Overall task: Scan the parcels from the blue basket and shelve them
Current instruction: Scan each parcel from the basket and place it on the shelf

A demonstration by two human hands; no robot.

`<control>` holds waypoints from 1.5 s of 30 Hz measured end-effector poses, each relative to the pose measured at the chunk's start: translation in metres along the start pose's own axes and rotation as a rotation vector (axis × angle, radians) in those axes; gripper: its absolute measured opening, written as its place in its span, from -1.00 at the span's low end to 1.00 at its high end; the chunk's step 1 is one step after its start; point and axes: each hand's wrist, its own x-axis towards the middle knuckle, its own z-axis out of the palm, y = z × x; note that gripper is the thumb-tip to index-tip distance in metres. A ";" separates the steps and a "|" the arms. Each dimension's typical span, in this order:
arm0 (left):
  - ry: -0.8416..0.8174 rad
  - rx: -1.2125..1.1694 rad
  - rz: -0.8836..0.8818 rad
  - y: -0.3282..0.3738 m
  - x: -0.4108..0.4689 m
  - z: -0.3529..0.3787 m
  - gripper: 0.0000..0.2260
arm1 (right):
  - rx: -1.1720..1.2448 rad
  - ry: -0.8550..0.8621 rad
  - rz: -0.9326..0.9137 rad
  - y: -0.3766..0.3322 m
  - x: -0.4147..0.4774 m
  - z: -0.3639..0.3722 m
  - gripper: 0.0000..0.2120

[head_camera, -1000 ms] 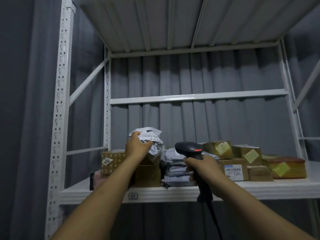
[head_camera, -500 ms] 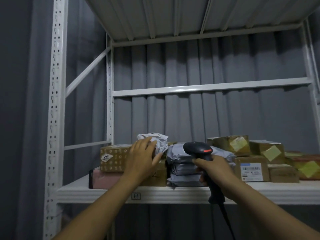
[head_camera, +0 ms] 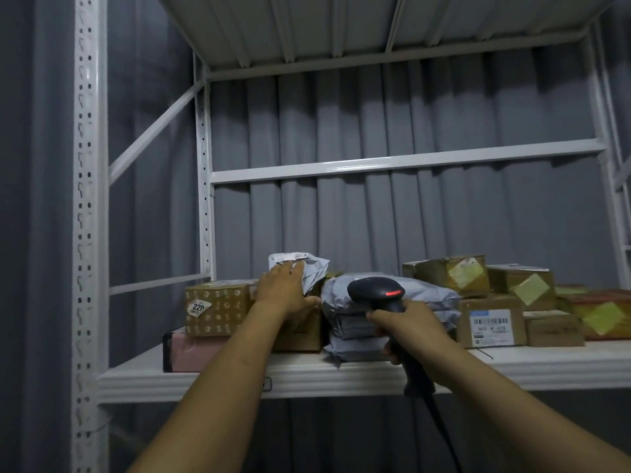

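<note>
A crumpled grey mailer parcel point(head_camera: 316, 271) with a white label lies on top of a brown box point(head_camera: 304, 332) on the white shelf point(head_camera: 341, 373). My left hand point(head_camera: 283, 291) rests flat against the parcel's front, fingers stretched over it and thumb out to the right, not gripping. My right hand point(head_camera: 406, 327) holds a black barcode scanner point(head_camera: 375, 290) by its handle in front of the shelf edge; a red light shows on its head and its cable hangs down. The blue basket is out of view.
A stack of grey mailers point(head_camera: 355, 346) sits right of the brown box. A patterned box point(head_camera: 218, 307) on a pink box point(head_camera: 191, 351) stands at the left. Several brown boxes point(head_camera: 491, 322) with yellow notes fill the right. A perforated post point(head_camera: 85, 199) rises at the left.
My left hand set the grey parcel down on the brown box, let go its grip and now lies flat on it. The scanner hand stayed roughly in place.
</note>
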 end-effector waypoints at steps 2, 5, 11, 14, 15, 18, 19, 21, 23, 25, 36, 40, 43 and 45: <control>-0.002 0.018 0.009 0.002 -0.001 0.002 -0.20 | -0.030 0.005 0.014 -0.001 -0.004 -0.003 -0.81; 0.048 0.018 0.031 0.007 -0.011 -0.002 -0.26 | -0.087 0.007 0.016 -0.005 -0.012 -0.010 -0.80; 0.100 -0.039 0.051 0.022 -0.066 -0.020 -0.36 | -0.095 0.006 -0.011 -0.006 -0.048 -0.020 -0.87; 0.110 -0.087 0.055 0.033 -0.107 -0.019 -0.40 | -0.143 0.014 -0.013 0.003 -0.076 -0.025 -0.85; 0.107 -0.113 0.058 0.038 -0.123 -0.017 -0.42 | -0.161 0.019 -0.008 0.007 -0.087 -0.027 -0.83; 0.069 -0.177 0.051 0.053 -0.175 -0.005 -0.45 | -0.208 0.028 0.024 0.023 -0.125 -0.034 -0.80; 0.047 -0.193 0.039 0.059 -0.193 0.001 -0.46 | -0.209 0.026 0.038 0.030 -0.140 -0.037 -0.81; 0.010 -0.206 0.026 0.069 -0.228 0.020 -0.48 | -0.193 0.021 0.071 0.048 -0.167 -0.044 -0.82; -0.066 -0.222 0.022 0.083 -0.272 0.049 -0.48 | -0.218 -0.007 0.138 0.076 -0.198 -0.050 -0.83; -0.156 -0.253 0.015 0.097 -0.315 0.081 -0.49 | -0.245 -0.050 0.205 0.110 -0.226 -0.056 -0.84; -0.729 -0.189 0.036 0.158 -0.459 0.233 -0.51 | -0.428 -0.136 0.479 0.289 -0.294 -0.101 -0.82; -0.813 -0.203 0.113 0.191 -0.479 0.293 -0.62 | -0.521 -0.163 0.537 0.335 -0.286 -0.118 -0.83; -0.886 -0.285 0.168 0.231 -0.483 0.340 -0.61 | -0.555 -0.145 0.575 0.358 -0.273 -0.135 -0.81; -0.983 -0.311 0.156 0.258 -0.486 0.371 -0.55 | -0.549 -0.105 0.641 0.371 -0.268 -0.152 -0.80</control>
